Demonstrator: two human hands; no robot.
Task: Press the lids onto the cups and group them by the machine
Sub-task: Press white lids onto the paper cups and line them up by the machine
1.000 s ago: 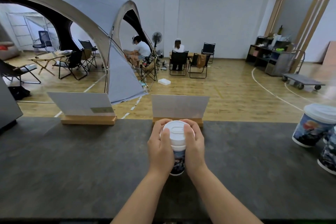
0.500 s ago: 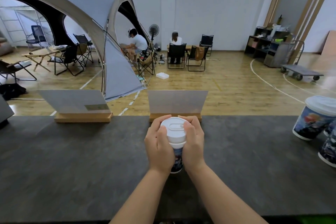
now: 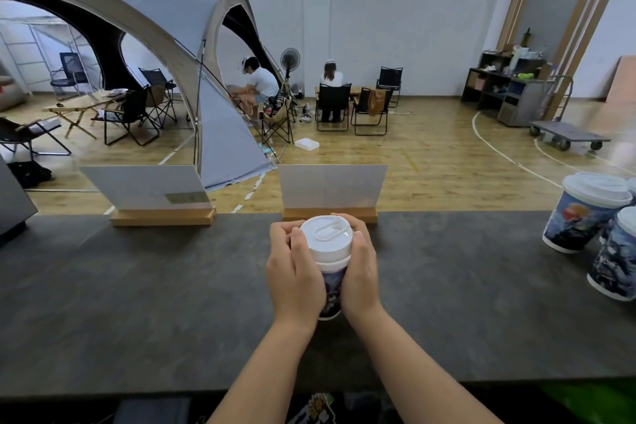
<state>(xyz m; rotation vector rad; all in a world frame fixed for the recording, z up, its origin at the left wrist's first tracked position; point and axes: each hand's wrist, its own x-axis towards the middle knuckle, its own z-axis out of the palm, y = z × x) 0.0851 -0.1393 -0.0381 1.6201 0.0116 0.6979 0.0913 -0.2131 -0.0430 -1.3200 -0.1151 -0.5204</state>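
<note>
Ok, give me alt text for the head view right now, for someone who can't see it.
Both hands, left hand and right hand, wrap around a printed paper cup standing on a dark counter, its white lid on top. Two more lidded cups stand at the counter's right edge, and two card signs in wooden bases stand along the far edge.
</note>
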